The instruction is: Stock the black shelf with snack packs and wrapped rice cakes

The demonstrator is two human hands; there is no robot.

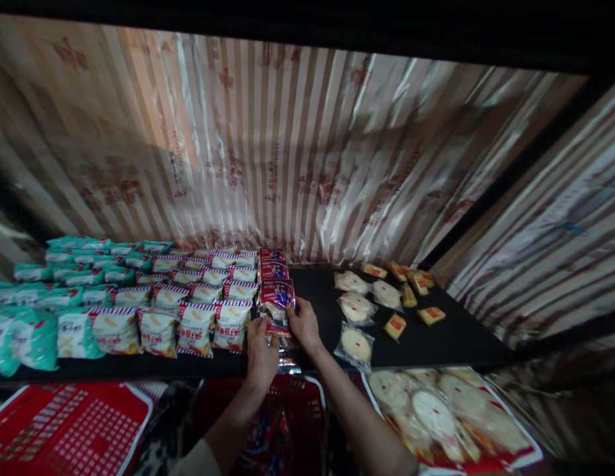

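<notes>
My left hand [262, 354] and my right hand [304, 324] both grip a red-and-blue snack packet [276, 295], one at each lower side. It lies at the near end of a column of like packets [272, 264] on the black shelf [310, 284]. More shiny wrapping shows below my fingers at the shelf's front edge. Directly left of the column stand rows of white chip bags [196, 327] with red-and-blue striped tops. Round flat cakes [356, 307] in clear wrap lie to the right of my right hand.
Teal snack bags [34, 337] fill the shelf's left end. Small yellow packets [431, 315] lie scattered at right. Below are a red basket [151, 396] at left, another red basket [315, 396] between my arms, and a crate of wrapped round cakes [533, 453]. Striped plastic sheeting [287, 152] hangs behind.
</notes>
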